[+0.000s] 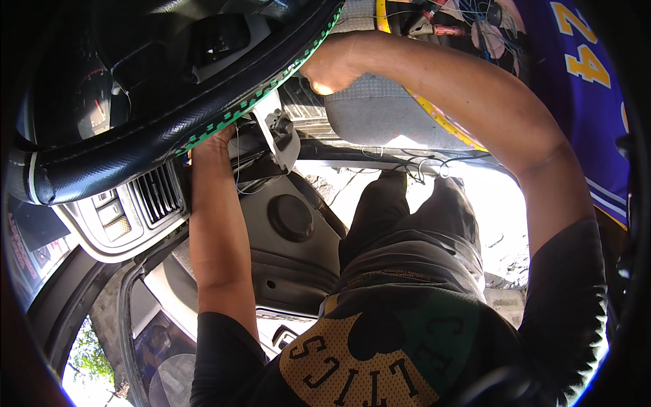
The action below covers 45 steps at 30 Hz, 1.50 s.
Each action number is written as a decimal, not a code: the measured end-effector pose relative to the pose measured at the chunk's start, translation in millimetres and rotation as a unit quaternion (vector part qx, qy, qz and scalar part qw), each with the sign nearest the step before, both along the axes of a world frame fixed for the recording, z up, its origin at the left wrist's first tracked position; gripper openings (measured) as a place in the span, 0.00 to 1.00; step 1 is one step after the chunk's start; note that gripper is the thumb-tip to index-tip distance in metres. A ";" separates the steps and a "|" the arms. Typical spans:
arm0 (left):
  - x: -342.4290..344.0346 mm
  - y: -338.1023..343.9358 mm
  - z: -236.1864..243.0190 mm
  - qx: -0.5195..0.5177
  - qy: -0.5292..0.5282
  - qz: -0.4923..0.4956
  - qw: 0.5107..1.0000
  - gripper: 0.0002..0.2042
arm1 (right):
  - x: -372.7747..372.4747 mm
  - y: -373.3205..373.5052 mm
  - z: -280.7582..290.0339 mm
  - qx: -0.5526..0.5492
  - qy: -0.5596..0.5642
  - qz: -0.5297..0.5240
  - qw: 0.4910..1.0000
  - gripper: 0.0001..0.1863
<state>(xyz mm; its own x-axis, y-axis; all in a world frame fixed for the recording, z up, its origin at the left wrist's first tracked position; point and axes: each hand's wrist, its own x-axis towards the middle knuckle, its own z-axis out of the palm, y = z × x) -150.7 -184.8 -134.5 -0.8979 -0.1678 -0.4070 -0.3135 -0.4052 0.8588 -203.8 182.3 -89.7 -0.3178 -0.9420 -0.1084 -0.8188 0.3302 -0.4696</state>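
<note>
A steering wheel point(119, 173) with a black cover and a green patterned edge spans the upper left. Both my arms reach in behind its lower rim. My left hand point(215, 139) is under the rim, beside a pale bracket-like part point(279, 132) of the opened lower dashboard; its fingers are hidden. A thin pale wire point(237, 163) hangs close to that wrist. My right hand point(331, 64) is bent inward at the rim's right side, above the bracket-like part. The wheel covers its fingertips, so what it touches or holds does not show.
An air vent point(157, 197) and switch panel lie left of my left forearm. The open car door point(271, 271) stands below. On the right, a grey seat point(373, 112) bears a yellow-rimmed container point(441, 122) of tools and wires. A purple jersey point(597, 129) hangs beyond my right arm.
</note>
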 end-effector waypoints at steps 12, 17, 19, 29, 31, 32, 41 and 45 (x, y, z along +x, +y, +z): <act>17.0 21.9 9.2 -0.179 -0.005 0.000 0.984 0.16 | 34.0 15.6 26.7 0.072 0.021 -0.151 0.986 0.22; 6.9 38.0 22.9 -0.148 -0.026 -0.015 0.989 0.18 | 36.4 18.8 -2.0 0.003 0.093 -0.183 0.979 0.24; 8.6 33.9 22.0 -0.146 -0.024 -0.025 0.989 0.18 | 35.0 19.2 5.3 0.022 0.103 -0.170 0.980 0.23; 2.8 8.9 8.1 -0.063 -0.021 0.002 0.998 0.17 | 32.2 12.9 -26.3 -0.096 0.216 -0.213 0.948 0.27; 3.4 13.3 9.6 -0.057 -0.022 0.007 0.998 0.17 | 30.8 12.4 -22.4 -0.087 0.213 -0.222 0.948 0.26; 3.3 15.4 10.9 -0.055 -0.023 0.008 0.998 0.17 | 29.2 11.8 -20.4 -0.077 0.196 -0.217 0.953 0.26; 1.7 13.0 10.1 -0.028 -0.003 -0.003 1.000 0.15 | 24.0 11.8 -22.5 -0.104 0.137 -0.189 0.967 0.27; 2.6 21.5 12.1 -0.052 -0.009 0.011 0.999 0.15 | 25.6 10.6 -19.2 -0.054 0.112 -0.188 0.974 0.24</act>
<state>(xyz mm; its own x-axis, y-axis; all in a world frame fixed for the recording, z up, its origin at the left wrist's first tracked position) -148.1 -163.3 -122.4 -0.8859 -0.2293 -0.4031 -0.3221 -0.3211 0.8906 -178.1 192.9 -108.9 -0.6470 -0.7562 0.0973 -0.7355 0.5855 -0.3410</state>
